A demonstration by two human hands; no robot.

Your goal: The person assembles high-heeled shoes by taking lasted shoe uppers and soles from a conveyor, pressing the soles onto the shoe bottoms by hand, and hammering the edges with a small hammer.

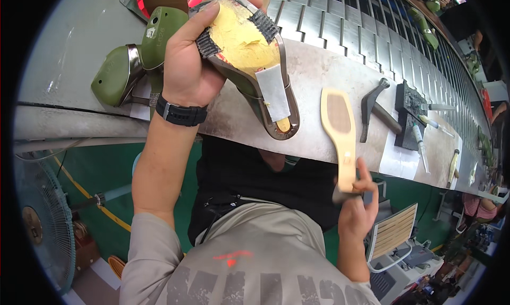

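My left hand (191,61) is closed round a shoe on its last (276,100), held underside up over the bench. Yellow filler (241,37) covers the shoe's forepart, with dark fabric edges folded around it. A pale grey strip (272,92) lies along the shank toward the heel. My right hand (358,212) is at the narrow heel end of a beige sole (338,111) with a brown forepart patch. Its fingers seem to grip that end, which sticks out past the bench edge. A blurred dark grey piece (345,195) shows by those fingers; I cannot tell what it is.
Right of the sole lie a hammer (374,108), a black block (408,116) and several brushes or pens (419,143). Green lasts with shoe parts (119,74) stand at the left. A slatted metal conveyor (340,23) runs behind the bench; a fan (48,225) stands lower left.
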